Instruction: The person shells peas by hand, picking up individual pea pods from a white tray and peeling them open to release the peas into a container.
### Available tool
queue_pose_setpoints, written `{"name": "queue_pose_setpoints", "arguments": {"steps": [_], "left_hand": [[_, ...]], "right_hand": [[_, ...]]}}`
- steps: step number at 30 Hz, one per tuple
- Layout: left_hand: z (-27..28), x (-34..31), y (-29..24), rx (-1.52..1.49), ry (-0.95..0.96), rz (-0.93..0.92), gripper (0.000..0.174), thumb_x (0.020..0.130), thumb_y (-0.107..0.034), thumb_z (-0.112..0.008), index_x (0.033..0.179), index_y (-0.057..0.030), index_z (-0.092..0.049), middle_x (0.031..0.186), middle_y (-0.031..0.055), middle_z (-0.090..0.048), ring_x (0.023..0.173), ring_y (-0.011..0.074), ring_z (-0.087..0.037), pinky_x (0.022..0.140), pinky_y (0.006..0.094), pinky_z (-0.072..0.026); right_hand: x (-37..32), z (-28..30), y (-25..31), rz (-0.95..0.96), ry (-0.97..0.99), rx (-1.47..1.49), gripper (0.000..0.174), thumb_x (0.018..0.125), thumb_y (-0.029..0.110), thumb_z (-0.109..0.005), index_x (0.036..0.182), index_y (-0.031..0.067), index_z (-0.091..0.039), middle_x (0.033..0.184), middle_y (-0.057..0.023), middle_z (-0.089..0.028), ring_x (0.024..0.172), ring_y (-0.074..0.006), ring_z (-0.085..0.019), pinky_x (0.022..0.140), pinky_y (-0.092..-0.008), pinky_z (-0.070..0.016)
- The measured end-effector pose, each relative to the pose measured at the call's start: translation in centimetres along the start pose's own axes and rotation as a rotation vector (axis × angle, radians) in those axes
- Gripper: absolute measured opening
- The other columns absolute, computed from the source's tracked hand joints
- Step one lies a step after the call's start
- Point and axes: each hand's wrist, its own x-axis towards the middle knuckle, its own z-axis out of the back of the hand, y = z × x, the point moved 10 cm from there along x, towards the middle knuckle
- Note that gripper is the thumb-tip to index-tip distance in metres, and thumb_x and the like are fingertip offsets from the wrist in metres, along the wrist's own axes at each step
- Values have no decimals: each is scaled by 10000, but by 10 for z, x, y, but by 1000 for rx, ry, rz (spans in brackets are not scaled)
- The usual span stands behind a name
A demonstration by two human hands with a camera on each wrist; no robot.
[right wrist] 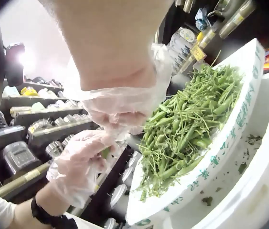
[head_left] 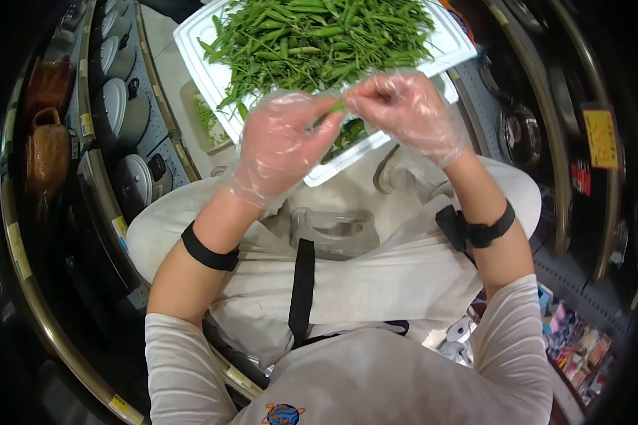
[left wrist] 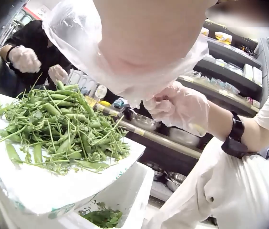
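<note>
Both hands wear clear plastic gloves and meet in front of the lap. My left hand (head_left: 280,138) holds a green pea pod (head_left: 337,108) between thumb and fingers. At the pod's other end, the fingertips of my right hand (head_left: 407,110) pinch it. In the right wrist view a bit of the pod (right wrist: 106,152) shows at the left hand's fingers. Just beyond the hands, a heap of pea pods with stems (head_left: 319,35) lies on a white foam lid (head_left: 195,42).
Under the lid stands a white foam box (left wrist: 137,191) holding green scraps (left wrist: 103,217). A tub (head_left: 216,145) of shelled peas is at the left. Shelves with pots (head_left: 124,110) flank both sides. Another person's gloved hand (left wrist: 25,59) shows across the heap.
</note>
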Motion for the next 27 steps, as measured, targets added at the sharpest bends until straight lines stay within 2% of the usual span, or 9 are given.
{"name": "queue_pose_setpoints", "arguments": {"steps": [3,4,6,7,14,15,23,25,27], "left_hand": [[-4,1,-2,290,-71,-180,98,773,-154,-726,864,-119,-728,674,70,-606,668,267,-593,610,385,-483],[-6,3,2,295,-68,-170,98,773,-154,-726,864,-119,-728,674,70,-606,668,267,-593,610,385,-483],[-13,12,7,365,-20,-153,116,781,-181,-736,884,-130,-729,686,68,-613,684,263,-598,618,386,-490],[-17,15,11,360,-8,-147,129,790,-209,-739,891,-131,-727,689,65,-617,686,265,-598,619,386,-488],[-29,32,26,301,111,-47,138,779,-110,-753,907,-76,-719,825,96,-688,728,277,-627,663,381,-491],[-31,32,29,253,107,-67,153,765,-91,-757,911,-73,-717,856,94,-692,738,280,-631,659,379,-497],[-33,34,33,148,36,-59,173,748,-55,-752,916,-84,-720,850,88,-694,726,264,-641,633,362,-504],[-36,34,30,182,97,-63,154,751,-50,-745,901,-79,-722,837,81,-695,715,255,-643,631,357,-509],[-37,31,28,192,84,-81,145,752,-48,-741,894,-77,-723,829,81,-695,711,253,-644,626,356,-511]], "right_hand": [[8,3,-10,12,-60,-178,153,870,119,-700,935,-19,-718,709,-15,-635,636,-52,-555,583,-222,-458],[10,4,-14,10,-52,-171,153,870,119,-700,935,-19,-718,709,-15,-635,636,-52,-555,583,-222,-458],[17,15,-9,102,-117,-327,208,845,204,-687,934,18,-720,764,-114,-681,675,-186,-655,635,-301,-514],[19,18,-16,23,-107,-239,203,846,205,-683,935,26,-724,795,-132,-682,707,-221,-673,644,-324,-520],[24,21,-32,-74,-127,-205,158,837,154,-671,915,26,-722,764,-145,-655,662,-264,-636,610,-337,-492],[25,21,-31,-1,-149,-214,130,826,131,-669,883,19,-704,750,-146,-643,663,-274,-630,605,-342,-486],[23,24,-33,23,-187,-239,94,819,107,-671,854,20,-678,752,-131,-626,647,-262,-615,602,-333,-488],[22,21,-39,35,-186,-179,100,807,68,-709,875,6,-669,701,-87,-606,555,-175,-560,536,-293,-447],[21,20,-36,56,-174,-218,90,807,60,-700,865,4,-661,697,-78,-601,566,-150,-548,544,-280,-440]]}}
